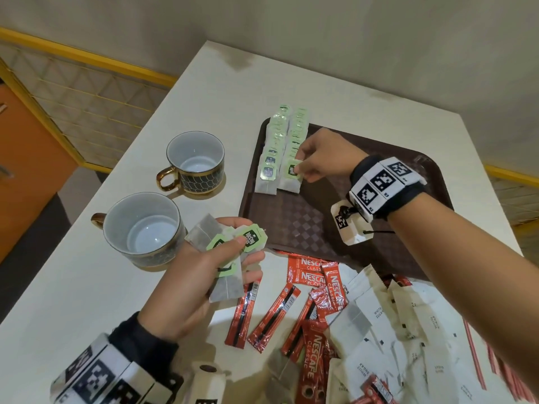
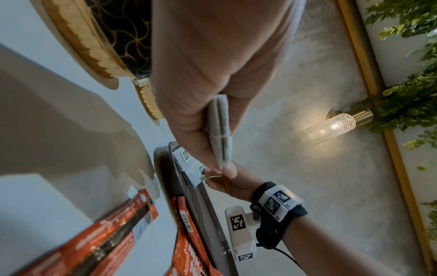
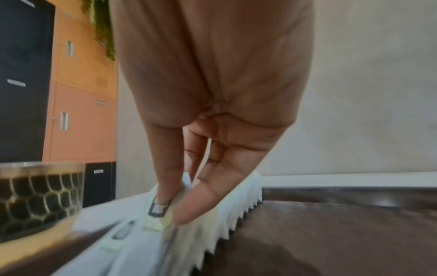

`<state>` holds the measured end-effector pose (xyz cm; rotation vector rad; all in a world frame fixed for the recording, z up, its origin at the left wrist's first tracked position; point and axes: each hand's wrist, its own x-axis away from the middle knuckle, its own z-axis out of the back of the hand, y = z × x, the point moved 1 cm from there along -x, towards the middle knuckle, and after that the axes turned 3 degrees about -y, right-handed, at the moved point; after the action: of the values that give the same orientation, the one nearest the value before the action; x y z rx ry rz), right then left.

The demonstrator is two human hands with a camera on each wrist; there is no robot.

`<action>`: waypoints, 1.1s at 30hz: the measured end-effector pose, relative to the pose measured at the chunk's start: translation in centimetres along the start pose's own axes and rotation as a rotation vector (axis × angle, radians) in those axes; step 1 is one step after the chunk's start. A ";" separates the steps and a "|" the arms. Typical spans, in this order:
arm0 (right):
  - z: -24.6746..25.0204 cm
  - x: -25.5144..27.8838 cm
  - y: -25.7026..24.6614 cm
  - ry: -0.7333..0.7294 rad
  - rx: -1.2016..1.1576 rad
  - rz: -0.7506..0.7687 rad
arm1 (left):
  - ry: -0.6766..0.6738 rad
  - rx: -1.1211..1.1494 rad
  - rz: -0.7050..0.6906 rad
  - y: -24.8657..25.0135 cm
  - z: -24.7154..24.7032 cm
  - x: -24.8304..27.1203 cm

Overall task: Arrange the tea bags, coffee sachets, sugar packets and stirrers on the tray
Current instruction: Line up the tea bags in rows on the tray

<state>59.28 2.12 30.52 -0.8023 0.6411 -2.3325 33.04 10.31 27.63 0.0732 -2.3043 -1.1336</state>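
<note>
A brown tray [image 1: 306, 225] lies on the white table. Two overlapping rows of tea bags [image 1: 278, 147] run along its left side. My right hand [image 1: 313, 163] pinches the green tag of the nearest tea bag [image 1: 290, 177] in the right row; the right wrist view shows thumb and forefinger [image 3: 165, 188] on that tag [image 3: 157, 210]. My left hand [image 1: 204, 272] hovers left of the tray's near corner and holds a small bunch of tea bags [image 1: 230, 252], seen edge-on as tea bags [image 2: 221, 130] in the left wrist view. Red coffee sachets [image 1: 318, 301], white sugar packets [image 1: 393, 330] and red-striped stirrers [image 1: 478, 357] lie loose below the tray.
Two dark patterned cups with gold handles stand left of the tray, one [image 1: 195, 161] farther and one [image 1: 143, 228] nearer, close to my left hand. The table's far edge meets a pale wall. An orange cabinet [image 1: 26, 158] is off to the left.
</note>
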 end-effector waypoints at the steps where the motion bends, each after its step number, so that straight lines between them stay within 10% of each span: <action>1: -0.1 0.3 -0.4 -0.022 -0.046 0.007 | 0.006 0.005 0.000 0.0 0.1 0.1; 14: 1.4 1.5 -3.3 -0.011 0.090 0.043 | 0.021 0.018 -0.015 -0.2 1.1 0.8; 19: -1.9 2.0 -4.4 -0.248 0.084 0.107 | 0.007 0.007 -0.007 -0.4 1.0 0.8; 33: -4.6 -1.4 -2.0 0.152 0.332 0.095 | 0.010 0.014 0.009 -0.1 1.3 1.0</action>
<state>56.36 5.60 27.92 -0.4387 0.3307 -2.3413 31.48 10.89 27.43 0.0734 -2.3019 -1.1101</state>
